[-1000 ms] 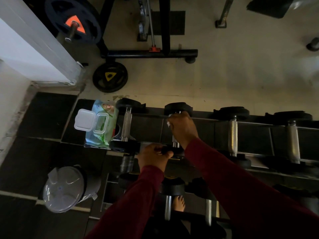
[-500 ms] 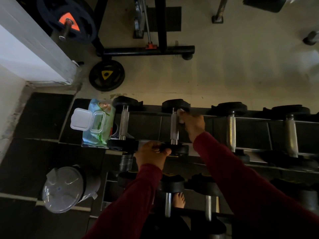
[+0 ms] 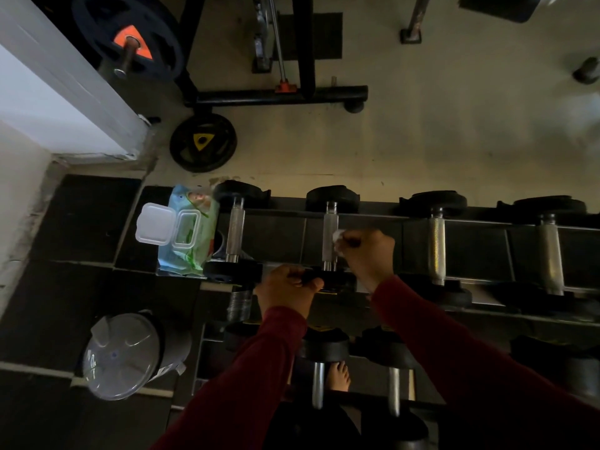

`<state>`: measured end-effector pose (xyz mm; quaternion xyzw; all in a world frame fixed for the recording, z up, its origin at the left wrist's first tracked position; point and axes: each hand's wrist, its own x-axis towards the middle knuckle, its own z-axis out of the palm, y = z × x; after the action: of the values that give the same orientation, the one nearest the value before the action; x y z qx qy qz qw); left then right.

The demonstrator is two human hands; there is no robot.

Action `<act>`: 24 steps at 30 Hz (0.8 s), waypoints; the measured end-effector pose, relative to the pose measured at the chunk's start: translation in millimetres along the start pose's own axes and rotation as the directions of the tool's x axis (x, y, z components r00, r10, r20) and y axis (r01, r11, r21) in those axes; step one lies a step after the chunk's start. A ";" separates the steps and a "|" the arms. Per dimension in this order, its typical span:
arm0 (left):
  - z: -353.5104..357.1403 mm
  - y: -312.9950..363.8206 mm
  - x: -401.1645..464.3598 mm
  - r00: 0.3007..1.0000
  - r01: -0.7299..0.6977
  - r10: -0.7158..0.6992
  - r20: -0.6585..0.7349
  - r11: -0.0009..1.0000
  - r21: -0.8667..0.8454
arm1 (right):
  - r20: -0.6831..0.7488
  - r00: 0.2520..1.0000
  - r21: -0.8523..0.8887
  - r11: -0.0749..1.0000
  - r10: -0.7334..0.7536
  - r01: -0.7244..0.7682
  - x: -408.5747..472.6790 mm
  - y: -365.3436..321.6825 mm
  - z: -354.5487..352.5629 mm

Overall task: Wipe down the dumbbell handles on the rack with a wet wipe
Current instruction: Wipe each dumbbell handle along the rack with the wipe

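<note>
Long black metal dumbbell rack (image 3: 373,222) runs across the middle, top tier carrying four black-headed dumbbells with bright knurled steel handles. Second dumbbell from the left (image 3: 330,237) is the one in play. Down at the lower left, a grey lidded bucket (image 3: 125,354) sits on the dark floor tiles. On the rack's left end lies a pale blue-green soft pack of wet wipes (image 3: 188,232), white flip lid thrown open. Left hand (image 3: 287,295) in a dark red sleeve is curled around that dumbbell's near black head, fingers wrapped on it. Right hand (image 3: 367,254) sits just right of the handle, fingertips pinched on a small crumpled white wet wipe (image 3: 338,237), wipe pressed against the steel.
</note>
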<state>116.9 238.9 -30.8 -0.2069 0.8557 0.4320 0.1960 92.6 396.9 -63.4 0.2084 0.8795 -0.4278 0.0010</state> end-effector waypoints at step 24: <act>-14.5 22.2 3.8 0.740 -0.671 0.487 0.463 0.502 0.545 | 0.394 0.846 -0.088 0.901 -0.360 0.424 29.5 -7.6 -26.6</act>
<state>99.9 238.3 -10.2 0.2377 0.9377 0.1486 0.2054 67.6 423.5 -46.1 -0.0608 0.9208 -0.3730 0.0960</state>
